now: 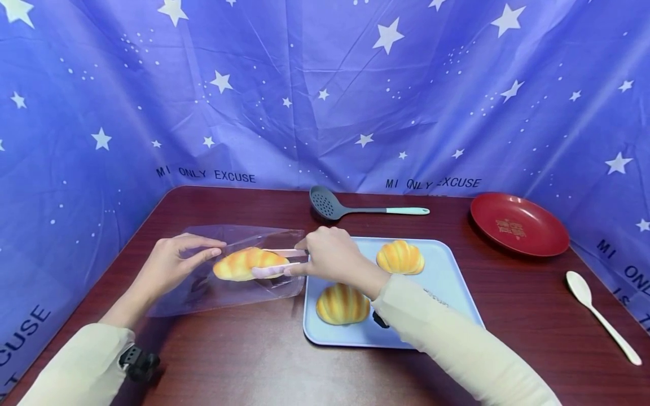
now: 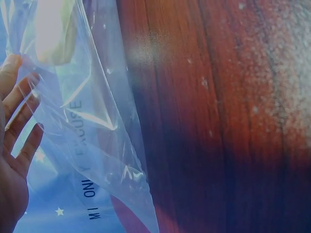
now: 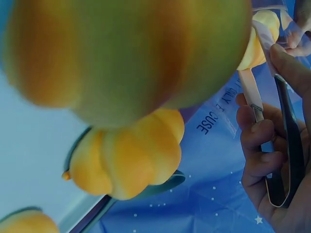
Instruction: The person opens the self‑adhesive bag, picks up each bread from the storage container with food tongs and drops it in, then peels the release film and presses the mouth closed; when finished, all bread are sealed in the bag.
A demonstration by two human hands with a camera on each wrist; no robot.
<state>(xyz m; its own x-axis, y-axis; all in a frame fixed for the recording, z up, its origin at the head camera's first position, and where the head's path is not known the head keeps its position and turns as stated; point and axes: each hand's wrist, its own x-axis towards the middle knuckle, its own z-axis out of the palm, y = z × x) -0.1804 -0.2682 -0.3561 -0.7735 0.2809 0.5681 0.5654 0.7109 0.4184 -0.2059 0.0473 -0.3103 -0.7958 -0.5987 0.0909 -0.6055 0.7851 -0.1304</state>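
A long bread roll point(image 1: 244, 262) lies within the outline of a clear plastic bag point(image 1: 203, 301); the film shows over it in the left wrist view. My right hand point(image 1: 332, 254) grips a pair of tongs point(image 3: 290, 145) with pale tips and a dark, metal-edged handle. Those tips stand on either side of the roll's right end. At the bag's far side, my left hand point(image 1: 175, 262) pinches the film point(image 2: 97, 92) between thumb and fingers. Two rounded breads, one nearer point(image 1: 342, 304) and one farther point(image 1: 400, 257), sit on a light blue tray point(image 1: 442, 293) under my right forearm.
Behind the tray lies a grey slotted ladle point(image 1: 327, 203) with a mint handle end. A red plate point(image 1: 538, 225) stands at the back right, and a white spoon point(image 1: 601, 316) lies near the right table edge. A starry blue cloth point(image 1: 304, 135) hangs around the table.
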